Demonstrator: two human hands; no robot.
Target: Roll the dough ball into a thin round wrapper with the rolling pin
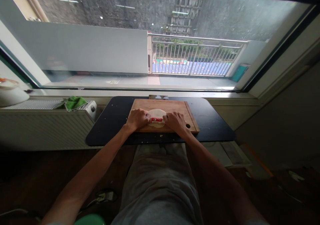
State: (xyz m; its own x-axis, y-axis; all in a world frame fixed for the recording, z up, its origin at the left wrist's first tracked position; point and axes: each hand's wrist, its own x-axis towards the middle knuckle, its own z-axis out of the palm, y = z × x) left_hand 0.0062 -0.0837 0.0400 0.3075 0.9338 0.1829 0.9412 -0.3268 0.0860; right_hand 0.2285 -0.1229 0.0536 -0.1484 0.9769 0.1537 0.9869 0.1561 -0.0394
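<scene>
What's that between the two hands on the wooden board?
A red-and-white cylinder lies across a flat round pale dough disc between the left hand and right hand, in the head view.

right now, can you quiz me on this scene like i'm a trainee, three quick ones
1. True or false: the left hand and the right hand are both on the red-and-white roller.
2. The dough disc lies on: A a metal tray, B the wooden board, C a plate.
3. Fill in: seen from the person, the green cloth lies to the ___ of the board.

Key: 1 true; 2 B; 3 left.
</scene>
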